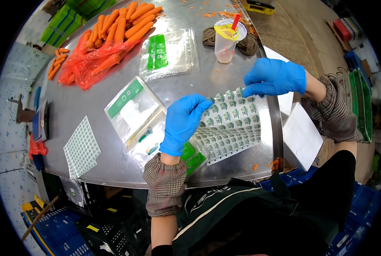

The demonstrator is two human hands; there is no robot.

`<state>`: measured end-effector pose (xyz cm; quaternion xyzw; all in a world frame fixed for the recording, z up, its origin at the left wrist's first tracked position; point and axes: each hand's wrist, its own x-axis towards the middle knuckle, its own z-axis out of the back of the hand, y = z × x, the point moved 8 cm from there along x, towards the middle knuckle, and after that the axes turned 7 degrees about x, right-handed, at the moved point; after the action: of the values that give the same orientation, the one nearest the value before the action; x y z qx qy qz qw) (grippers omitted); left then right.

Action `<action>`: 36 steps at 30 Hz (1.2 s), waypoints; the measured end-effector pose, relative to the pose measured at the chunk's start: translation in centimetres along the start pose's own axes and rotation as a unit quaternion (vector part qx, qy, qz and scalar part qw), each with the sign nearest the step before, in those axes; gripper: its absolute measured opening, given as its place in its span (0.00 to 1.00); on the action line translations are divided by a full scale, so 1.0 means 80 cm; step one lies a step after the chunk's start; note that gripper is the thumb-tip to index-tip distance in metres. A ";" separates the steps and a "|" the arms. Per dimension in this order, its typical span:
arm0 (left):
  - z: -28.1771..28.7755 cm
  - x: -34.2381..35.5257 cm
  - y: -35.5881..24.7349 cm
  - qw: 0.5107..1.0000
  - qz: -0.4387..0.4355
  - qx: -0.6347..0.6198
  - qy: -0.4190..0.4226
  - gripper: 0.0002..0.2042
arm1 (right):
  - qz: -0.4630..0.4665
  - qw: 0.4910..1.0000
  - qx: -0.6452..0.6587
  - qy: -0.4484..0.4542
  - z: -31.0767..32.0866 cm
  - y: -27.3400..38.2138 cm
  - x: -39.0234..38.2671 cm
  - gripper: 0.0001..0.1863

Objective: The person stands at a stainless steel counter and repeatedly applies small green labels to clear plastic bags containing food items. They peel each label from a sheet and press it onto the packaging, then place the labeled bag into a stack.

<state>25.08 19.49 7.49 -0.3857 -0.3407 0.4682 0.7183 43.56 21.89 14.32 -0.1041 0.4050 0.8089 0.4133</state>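
A sheet of small round green-and-white stickers point(231, 134) hangs curved between my blue-gloved hands, over the right part of the metal table. My left hand point(182, 121) pinches its upper left edge between thumb and fingers. At the upper right corner my right hand point(275, 77) is closed in a pinch; whether a single sticker is lifted there I cannot tell. Clear plastic bags with a green band point(133, 106) lie beside and partly under my left hand. Farther back rests a stack of clear bags with a green label point(173, 53). A second sticker sheet point(82, 147) lies flat at the left.
Carrots point(122, 25) spill from a red plastic bag point(92, 64) at the far left. Behind my right hand stand a lidded plastic cup with a red straw point(226, 42) and a dark cloth bundle point(246, 45). White boxes point(301, 136) sit against the table's right edge point(278, 136).
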 end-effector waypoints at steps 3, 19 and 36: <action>0.003 0.000 -0.013 0.998 -0.031 0.045 -0.007 0.09 | 0.259 0.914 -0.236 -0.204 0.011 0.048 -0.016 0.12; 0.024 0.006 -0.023 0.995 -0.048 -0.039 -0.080 0.04 | 0.183 0.915 0.191 -0.305 0.017 0.025 -0.009 0.08; 0.010 0.033 -0.034 0.998 -0.004 0.034 0.057 0.10 | 0.270 0.813 -0.474 -0.206 0.012 0.074 -0.013 0.01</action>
<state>26.39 21.46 10.62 -0.3855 -0.2851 0.4537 0.7512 39.95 20.02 18.85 -0.0042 -0.1114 0.9821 0.1521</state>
